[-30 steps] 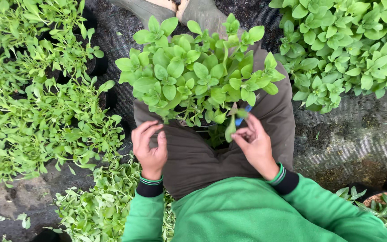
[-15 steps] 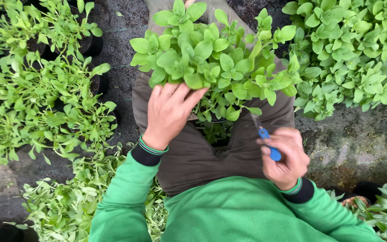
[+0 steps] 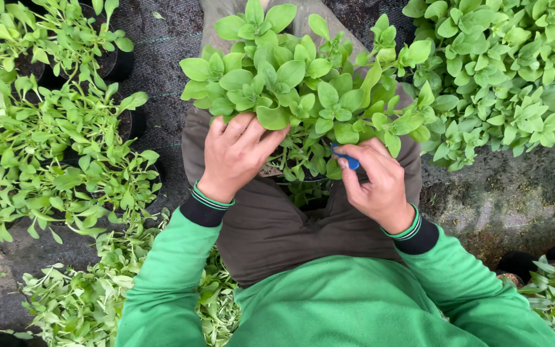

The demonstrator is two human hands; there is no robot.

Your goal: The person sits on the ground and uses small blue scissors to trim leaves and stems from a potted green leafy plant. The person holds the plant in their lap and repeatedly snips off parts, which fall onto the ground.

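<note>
I kept the potted plant [image 3: 303, 83] between my knees, on my lap, so both hands could reach it from the near side. My left hand [image 3: 236, 154] lay open, fingers spread into the lower leaves, pressing the foliage back to bare the stems; it clasped nothing. My right hand [image 3: 374, 183] was closed around a blue-handled tool [image 3: 347, 159], probably small scissors, its tip buried among the stems. Cut sprigs [image 3: 78, 302] lay heaped at near left, with more pots [image 3: 515, 77] at far right.
</note>
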